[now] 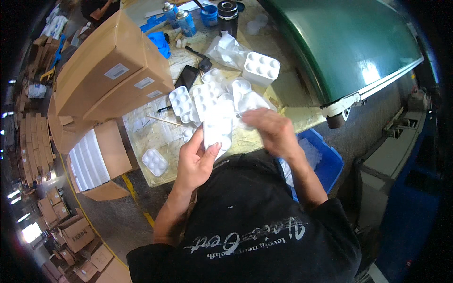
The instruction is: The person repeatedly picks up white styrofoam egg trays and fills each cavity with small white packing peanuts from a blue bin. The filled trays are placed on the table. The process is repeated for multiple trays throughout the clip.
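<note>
My left hand [196, 161] grips a white plastic tray with round wells [218, 132] by its lower end, thumb on the face. Glare washes out part of that tray. My right hand [272, 129], blurred, is bent with nothing visible in it, to the right of the tray and by a clear plastic bag [253, 102]. Similar white trays [180, 100] lie loosely piled on the worktable beyond. A neat stack of them [262, 67] stands behind, and a single tray [155, 162] lies near the table's left front corner.
Large cardboard boxes [102, 67] stand at left, above an open carton of white trays [90, 161]. Spray cans [185, 23], a blue cup [208, 16] and a black flask [227, 19] are at the back. A green machine cover [354, 46] overhangs the right; a blue bin [331, 166] sits below.
</note>
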`<move>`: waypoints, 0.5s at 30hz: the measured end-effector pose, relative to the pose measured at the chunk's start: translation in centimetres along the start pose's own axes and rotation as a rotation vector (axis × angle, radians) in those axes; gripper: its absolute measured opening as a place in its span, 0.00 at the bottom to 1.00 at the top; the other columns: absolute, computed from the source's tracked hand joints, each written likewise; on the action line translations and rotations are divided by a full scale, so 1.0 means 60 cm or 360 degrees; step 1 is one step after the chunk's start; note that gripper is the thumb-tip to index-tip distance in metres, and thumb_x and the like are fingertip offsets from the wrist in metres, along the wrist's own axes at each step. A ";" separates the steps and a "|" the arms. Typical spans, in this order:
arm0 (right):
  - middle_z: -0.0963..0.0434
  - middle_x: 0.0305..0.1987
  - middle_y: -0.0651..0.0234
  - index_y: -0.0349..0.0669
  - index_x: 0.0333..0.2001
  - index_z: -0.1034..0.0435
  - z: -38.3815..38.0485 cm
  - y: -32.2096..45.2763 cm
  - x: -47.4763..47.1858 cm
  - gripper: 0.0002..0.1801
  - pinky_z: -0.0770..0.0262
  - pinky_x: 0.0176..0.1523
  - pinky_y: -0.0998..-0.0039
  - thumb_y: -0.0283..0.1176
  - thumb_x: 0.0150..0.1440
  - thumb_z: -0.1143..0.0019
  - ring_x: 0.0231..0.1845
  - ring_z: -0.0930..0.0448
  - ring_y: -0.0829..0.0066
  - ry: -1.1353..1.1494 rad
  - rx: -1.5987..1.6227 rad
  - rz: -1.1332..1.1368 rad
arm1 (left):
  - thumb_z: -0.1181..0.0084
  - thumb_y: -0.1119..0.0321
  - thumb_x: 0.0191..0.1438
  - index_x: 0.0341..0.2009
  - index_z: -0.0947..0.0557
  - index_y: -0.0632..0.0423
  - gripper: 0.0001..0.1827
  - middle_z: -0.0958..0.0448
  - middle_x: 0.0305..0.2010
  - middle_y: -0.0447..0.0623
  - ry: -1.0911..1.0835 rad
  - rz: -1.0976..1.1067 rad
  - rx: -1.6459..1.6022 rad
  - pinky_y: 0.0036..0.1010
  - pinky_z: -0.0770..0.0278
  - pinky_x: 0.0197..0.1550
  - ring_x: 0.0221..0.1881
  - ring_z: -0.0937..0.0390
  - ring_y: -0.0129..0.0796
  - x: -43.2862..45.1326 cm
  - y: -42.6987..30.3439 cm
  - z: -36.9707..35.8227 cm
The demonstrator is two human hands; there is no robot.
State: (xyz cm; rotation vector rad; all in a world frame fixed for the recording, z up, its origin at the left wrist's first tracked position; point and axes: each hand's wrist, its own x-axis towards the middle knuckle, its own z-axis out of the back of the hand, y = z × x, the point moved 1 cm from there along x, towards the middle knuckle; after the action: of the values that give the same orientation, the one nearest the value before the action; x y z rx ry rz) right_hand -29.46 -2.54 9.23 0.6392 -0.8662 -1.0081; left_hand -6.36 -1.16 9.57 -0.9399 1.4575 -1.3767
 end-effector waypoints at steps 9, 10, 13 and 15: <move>0.17 0.48 0.60 0.34 0.45 0.23 0.009 0.001 -0.018 0.18 0.24 0.55 0.71 0.09 0.51 0.50 0.52 0.18 0.68 -0.0337 0.0322 -0.0330 | 0.46 0.78 0.57 0.59 0.29 0.66 0.24 0.21 0.48 0.62 -0.0088 -0.0391 0.0713 0.32 0.25 0.50 0.48 0.21 0.42 0.005 -0.028 -0.013; 0.17 0.48 0.59 0.35 0.47 0.24 0.010 0.006 -0.017 0.19 0.25 0.53 0.72 0.11 0.52 0.50 0.50 0.18 0.68 -0.0294 0.0269 -0.0369 | 0.46 0.78 0.57 0.59 0.29 0.66 0.24 0.21 0.48 0.60 -0.0068 -0.0413 0.0758 0.32 0.25 0.49 0.48 0.21 0.41 0.006 -0.028 -0.013; 0.18 0.49 0.59 0.35 0.50 0.25 0.011 0.016 -0.007 0.21 0.25 0.51 0.70 0.12 0.53 0.51 0.47 0.18 0.67 -0.0323 0.0253 -0.0419 | 0.46 0.77 0.56 0.59 0.30 0.66 0.25 0.21 0.50 0.56 0.0023 0.0107 -0.0213 0.31 0.27 0.52 0.50 0.22 0.39 0.010 -0.014 -0.007; 0.18 0.48 0.58 0.36 0.51 0.26 0.008 0.020 0.001 0.22 0.25 0.50 0.69 0.12 0.53 0.52 0.46 0.18 0.66 -0.0292 0.0231 -0.0316 | 0.45 0.75 0.54 0.60 0.31 0.65 0.27 0.23 0.51 0.52 -0.0071 0.0172 -0.0836 0.29 0.30 0.57 0.53 0.25 0.35 0.014 0.000 -0.010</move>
State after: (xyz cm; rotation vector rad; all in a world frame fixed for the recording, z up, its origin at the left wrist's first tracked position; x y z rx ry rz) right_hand -29.30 -2.12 10.46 0.7757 -1.0592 -1.2040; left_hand -7.20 -1.78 9.48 -1.1843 1.8482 -0.8986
